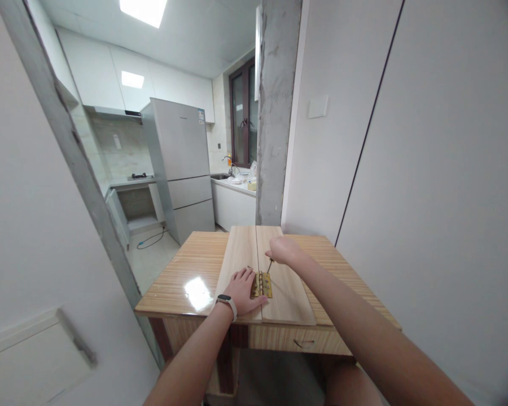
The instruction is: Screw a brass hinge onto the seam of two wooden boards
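Two pale wooden boards lie side by side, the left board (239,248) and the right board (294,299), with a thin seam between them. A brass hinge (266,285) lies across that seam. My left hand (243,290) rests flat on the left board, fingers spread, its thumb and fingers around the hinge's left leaf. My right hand (281,250) is closed round the handle of a screwdriver (271,265), mostly hidden in the fist. The screwdriver's shaft slants down to the hinge's right leaf. Whether a screw sits under its tip is too small to tell.
The boards lie on a wood-grain table (186,259) with a drawer handle (303,343) at its front. A white wall (427,169) stands close on the right. Beyond the table are a grey pillar (277,124), a fridge (186,141) and a sink (220,176).
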A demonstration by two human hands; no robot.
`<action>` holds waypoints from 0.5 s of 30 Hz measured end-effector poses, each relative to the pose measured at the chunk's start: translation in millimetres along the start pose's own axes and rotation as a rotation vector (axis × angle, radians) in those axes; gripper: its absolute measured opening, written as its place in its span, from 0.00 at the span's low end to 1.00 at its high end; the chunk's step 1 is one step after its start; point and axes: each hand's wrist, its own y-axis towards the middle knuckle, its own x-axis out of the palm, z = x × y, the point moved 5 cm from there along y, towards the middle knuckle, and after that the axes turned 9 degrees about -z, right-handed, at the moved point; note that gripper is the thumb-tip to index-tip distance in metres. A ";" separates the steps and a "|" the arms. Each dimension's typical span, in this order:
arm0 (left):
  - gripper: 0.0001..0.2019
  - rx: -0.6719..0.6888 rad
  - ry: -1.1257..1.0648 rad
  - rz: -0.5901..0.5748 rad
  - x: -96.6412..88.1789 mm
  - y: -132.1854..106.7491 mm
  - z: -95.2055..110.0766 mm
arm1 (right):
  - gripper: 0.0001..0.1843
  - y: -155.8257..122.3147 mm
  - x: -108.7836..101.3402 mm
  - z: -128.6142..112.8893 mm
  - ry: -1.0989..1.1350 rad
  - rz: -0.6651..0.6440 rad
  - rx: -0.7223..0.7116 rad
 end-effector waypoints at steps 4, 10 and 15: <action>0.46 0.008 -0.003 0.005 0.2 0.1 -0.1 | 0.24 1.5 -1.1 -0.9 -0.035 0.033 0.002; 0.45 0.002 -0.015 0.002 0.3 0.1 0.3 | 0.14 2.2 -0.2 -1.2 -0.022 0.016 -0.100; 0.44 0.007 -0.019 -0.003 -0.7 0.1 1.0 | 0.25 1.2 0.2 1.8 0.022 0.029 -0.039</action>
